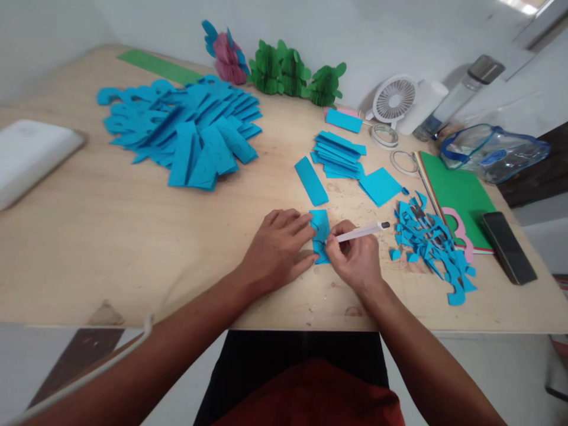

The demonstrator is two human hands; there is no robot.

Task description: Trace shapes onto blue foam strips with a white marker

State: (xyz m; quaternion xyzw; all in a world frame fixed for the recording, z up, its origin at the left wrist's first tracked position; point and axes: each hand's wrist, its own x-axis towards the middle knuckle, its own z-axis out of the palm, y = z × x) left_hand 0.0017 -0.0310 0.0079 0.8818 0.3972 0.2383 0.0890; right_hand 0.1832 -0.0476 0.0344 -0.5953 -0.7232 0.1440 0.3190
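Observation:
My left hand [279, 248] lies flat with fingers spread, pressing down a small blue paper piece [320, 228] on the wooden table [110, 236]. My right hand [355, 257] is closed on a white pen [362, 232], whose tip rests on that blue piece. The pen's dark cap end points right. A single blue strip [311, 180] lies just beyond my hands. Farther back sits a stack of blue strips [339, 155], with a blue square [380, 186] beside it.
A big heap of cut blue shapes [186, 133] fills the far left. Blue scraps [432, 245] lie at right beside a green folder [459, 195], a pink template [457, 225] and a phone [508, 247]. Tape rolls [384, 136], a fan [393, 99], a bottle and paper plants [293, 74] line the back.

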